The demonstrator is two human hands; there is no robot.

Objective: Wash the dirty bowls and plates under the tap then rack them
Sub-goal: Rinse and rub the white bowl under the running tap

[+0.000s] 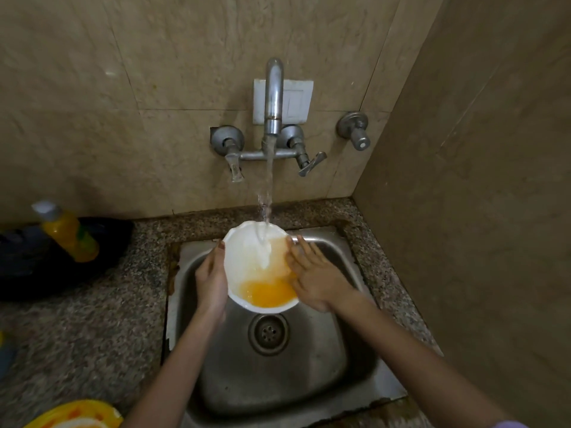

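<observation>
1. The white bowl (pixel 247 251) is held tilted above the steel sink (pixel 278 381), under the stream from the tap (pixel 274 97) (orange liquid pools at its near side).
2. The left hand (pixel 211 279) grips the bowl's left rim, thumb on the edge.
3. The right hand (pixel 318 282) lies spread, straight fingers pressing the bowl's inner right wall.
4. A yellow bottle (pixel 69 233) stands left of the sink.

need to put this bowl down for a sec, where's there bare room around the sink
Free: the sink floor around the drain, below the held bowl; the counter left of the sink, between the dark pan and the yellow plate; the narrow counter strip between sink and right wall. Crowded: the far left, with the pan and yellow bottle.
</observation>
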